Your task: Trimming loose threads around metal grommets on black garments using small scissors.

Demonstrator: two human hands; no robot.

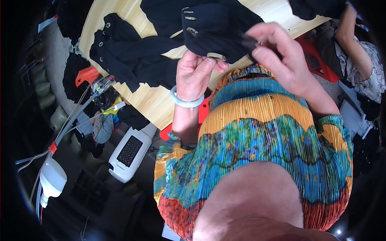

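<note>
With thumb and fingers closed, my left hand (194, 76) grips the edge of a black garment (221, 28). A pale metallic button (216, 56) sits at its fingertips, and several similar ones show farther up the cloth. To the right, my right hand (283, 60) is raised beside the garment with thumb and fingers pinched together. Something small and dark is at those fingertips, blurred beyond naming. Another black garment (128, 48) with several round metal buttons or eyelets lies on the wooden table (155, 102) at the left.
Another person's arm (348, 36) rests near black cloth (315, 9) at the far right. A grey pole with cables (72, 120) and a white lamp (53, 176) stand at the left. Below the table is a white appliance with a dark grille (130, 150). Red plastic (317, 60) shows at right.
</note>
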